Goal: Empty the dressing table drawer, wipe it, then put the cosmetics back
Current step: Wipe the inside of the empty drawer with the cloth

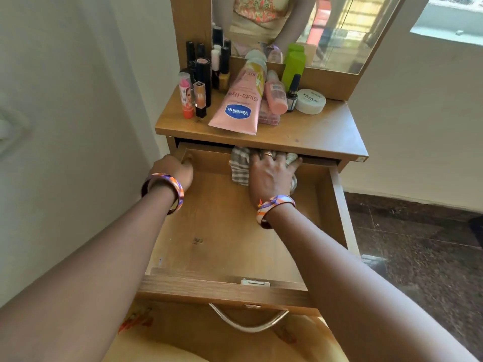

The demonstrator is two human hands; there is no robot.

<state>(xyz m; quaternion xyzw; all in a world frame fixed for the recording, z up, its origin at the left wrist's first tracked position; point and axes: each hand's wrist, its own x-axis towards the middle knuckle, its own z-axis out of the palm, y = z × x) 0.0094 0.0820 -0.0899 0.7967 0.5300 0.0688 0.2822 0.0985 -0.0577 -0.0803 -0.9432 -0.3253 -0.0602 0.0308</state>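
The wooden drawer (224, 246) is pulled far out and holds no cosmetics. My right hand (271, 176) presses a striped grey-and-white cloth (240, 165) against the drawer's back wall, fingers spread over it. My left hand (177, 171) rests at the drawer's back left corner with its fingers curled; whether it holds anything is hidden. On the dressing table top (313, 131) stand the cosmetics: a pink Vaseline tube (237, 100), a pink bottle (275, 92), a green bottle (293, 64), a white jar (310, 101), a dark nail polish bottle (293, 91) and several lipsticks (201, 82).
A mirror (300, 24) rises behind the cosmetics. A white wall (65, 113) runs close along the left of the table. Dark stone floor (418, 244) lies to the right. A metal handle (248, 320) hangs on the drawer front, close to my body.
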